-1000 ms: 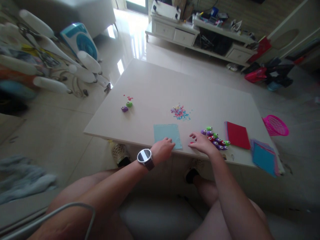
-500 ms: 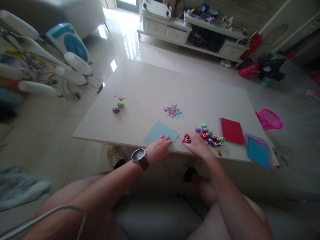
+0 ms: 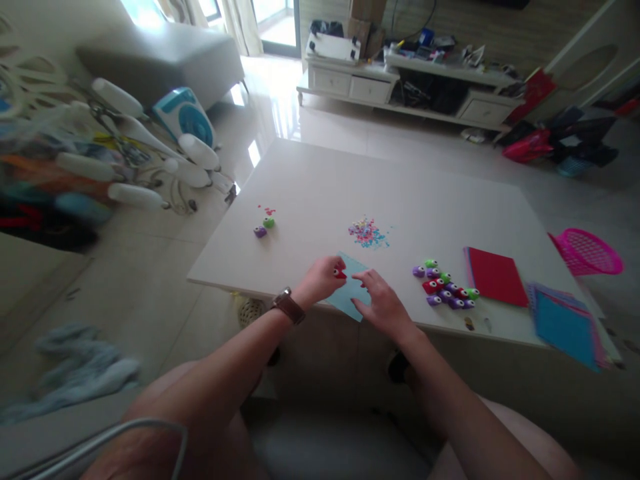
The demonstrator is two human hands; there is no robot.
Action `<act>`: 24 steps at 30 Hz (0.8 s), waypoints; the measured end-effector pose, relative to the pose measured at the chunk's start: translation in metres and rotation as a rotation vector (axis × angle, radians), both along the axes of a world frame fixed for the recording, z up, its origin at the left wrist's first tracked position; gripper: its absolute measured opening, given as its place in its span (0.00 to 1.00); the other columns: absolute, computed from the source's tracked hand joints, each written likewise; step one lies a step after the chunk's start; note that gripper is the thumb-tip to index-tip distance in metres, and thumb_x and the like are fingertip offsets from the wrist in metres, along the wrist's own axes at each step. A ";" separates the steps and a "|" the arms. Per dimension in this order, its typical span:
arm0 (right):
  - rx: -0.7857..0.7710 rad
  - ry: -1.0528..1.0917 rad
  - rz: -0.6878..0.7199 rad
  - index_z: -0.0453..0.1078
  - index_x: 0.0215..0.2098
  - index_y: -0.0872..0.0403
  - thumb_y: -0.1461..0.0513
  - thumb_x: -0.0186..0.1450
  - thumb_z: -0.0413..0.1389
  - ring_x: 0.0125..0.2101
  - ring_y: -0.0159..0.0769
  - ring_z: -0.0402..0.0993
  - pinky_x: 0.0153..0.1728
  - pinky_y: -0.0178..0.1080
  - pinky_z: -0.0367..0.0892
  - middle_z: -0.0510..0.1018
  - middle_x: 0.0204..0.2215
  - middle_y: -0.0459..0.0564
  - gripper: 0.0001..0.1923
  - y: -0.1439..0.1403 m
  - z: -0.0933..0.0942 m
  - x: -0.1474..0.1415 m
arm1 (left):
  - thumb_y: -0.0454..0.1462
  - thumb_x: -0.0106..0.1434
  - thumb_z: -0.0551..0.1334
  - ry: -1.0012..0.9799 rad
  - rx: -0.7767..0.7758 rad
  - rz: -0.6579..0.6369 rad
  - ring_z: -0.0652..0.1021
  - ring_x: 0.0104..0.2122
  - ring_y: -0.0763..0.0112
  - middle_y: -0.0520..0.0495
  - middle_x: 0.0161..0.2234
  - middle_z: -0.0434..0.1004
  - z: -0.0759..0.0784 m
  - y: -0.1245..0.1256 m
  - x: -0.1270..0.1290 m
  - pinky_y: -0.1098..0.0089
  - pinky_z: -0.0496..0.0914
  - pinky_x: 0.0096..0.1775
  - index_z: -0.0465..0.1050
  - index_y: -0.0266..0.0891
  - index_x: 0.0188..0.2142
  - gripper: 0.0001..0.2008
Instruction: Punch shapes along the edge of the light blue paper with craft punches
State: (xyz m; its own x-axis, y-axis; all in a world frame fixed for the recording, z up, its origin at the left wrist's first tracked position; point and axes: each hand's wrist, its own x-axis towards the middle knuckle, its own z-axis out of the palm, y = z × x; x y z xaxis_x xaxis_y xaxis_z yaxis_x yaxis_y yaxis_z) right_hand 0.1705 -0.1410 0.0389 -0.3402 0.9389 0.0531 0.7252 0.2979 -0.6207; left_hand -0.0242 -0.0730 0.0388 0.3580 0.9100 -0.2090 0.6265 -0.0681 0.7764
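place: home living room; shows: sofa (image 3: 165,57); TV cabinet (image 3: 400,87); tiled floor (image 3: 150,267)

A pale cream rectangular tabletop (image 3: 400,193) stands in the middle of a living room with a glossy light-tiled floor (image 3: 325,127), where daylight from a far window with pale curtains (image 3: 240,20) throws bright reflections. Against the far wall, which is covered in brownish striped panelling (image 3: 505,33), runs a low white media cabinet with drawers (image 3: 400,90), its top cluttered with small items. A grey upholstered sofa (image 3: 160,57) sits at the far left, and near it a white and blue fan (image 3: 183,117) lies on the floor. A white folding rack (image 3: 150,153) stands at the left. Red and dark bags (image 3: 550,143) lie at the far right.
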 end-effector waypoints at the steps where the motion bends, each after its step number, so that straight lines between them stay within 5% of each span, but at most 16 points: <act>1: -0.012 -0.039 0.015 0.69 0.57 0.50 0.69 0.67 0.61 0.52 0.45 0.74 0.55 0.47 0.71 0.75 0.53 0.54 0.20 -0.001 -0.001 -0.004 | 0.26 0.60 0.65 0.116 0.089 0.008 0.81 0.40 0.64 0.46 0.39 0.84 0.003 0.006 -0.013 0.65 0.74 0.44 0.78 0.38 0.44 0.14; 3: -0.039 -0.130 0.062 0.71 0.54 0.52 0.68 0.69 0.60 0.53 0.46 0.73 0.56 0.48 0.70 0.76 0.51 0.55 0.16 -0.006 -0.002 -0.013 | 0.23 0.61 0.59 0.300 0.216 0.027 0.81 0.44 0.61 0.45 0.39 0.84 0.004 0.015 -0.038 0.63 0.73 0.48 0.78 0.39 0.47 0.19; 9: -0.065 -0.283 0.255 0.72 0.52 0.54 0.69 0.71 0.57 0.51 0.45 0.71 0.53 0.45 0.69 0.76 0.49 0.54 0.12 -0.025 -0.003 -0.039 | 0.23 0.63 0.54 0.530 0.202 0.035 0.78 0.47 0.57 0.39 0.42 0.83 -0.016 0.027 -0.083 0.60 0.73 0.51 0.80 0.36 0.45 0.19; 15: -0.079 -0.351 0.341 0.72 0.49 0.54 0.70 0.71 0.56 0.49 0.44 0.71 0.49 0.43 0.68 0.76 0.48 0.54 0.10 -0.033 0.000 -0.045 | 0.27 0.64 0.57 0.601 0.295 0.039 0.75 0.54 0.52 0.37 0.53 0.78 -0.006 0.021 -0.071 0.57 0.72 0.53 0.80 0.38 0.48 0.17; 20: -0.092 -0.377 0.373 0.71 0.46 0.55 0.71 0.69 0.55 0.48 0.43 0.71 0.48 0.43 0.67 0.76 0.47 0.54 0.10 -0.036 0.005 -0.046 | 0.34 0.69 0.58 0.683 0.120 0.016 0.80 0.48 0.54 0.37 0.50 0.79 0.004 0.016 -0.056 0.58 0.74 0.50 0.80 0.37 0.49 0.14; 24: -0.100 -0.393 0.394 0.72 0.46 0.55 0.71 0.69 0.55 0.48 0.44 0.71 0.48 0.43 0.66 0.77 0.48 0.55 0.10 -0.038 0.006 -0.046 | 0.34 0.69 0.57 0.705 0.103 0.074 0.79 0.53 0.52 0.33 0.55 0.76 -0.001 0.025 -0.069 0.58 0.74 0.54 0.78 0.34 0.54 0.17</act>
State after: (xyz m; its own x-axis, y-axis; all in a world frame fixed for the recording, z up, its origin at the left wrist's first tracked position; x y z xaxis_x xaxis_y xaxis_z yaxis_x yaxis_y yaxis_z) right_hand 0.1241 -0.1787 0.0447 -0.6424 0.7308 -0.2309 0.7534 0.5468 -0.3653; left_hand -0.0927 -0.0477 0.0379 0.1052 0.9543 -0.2798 0.9827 -0.0566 0.1766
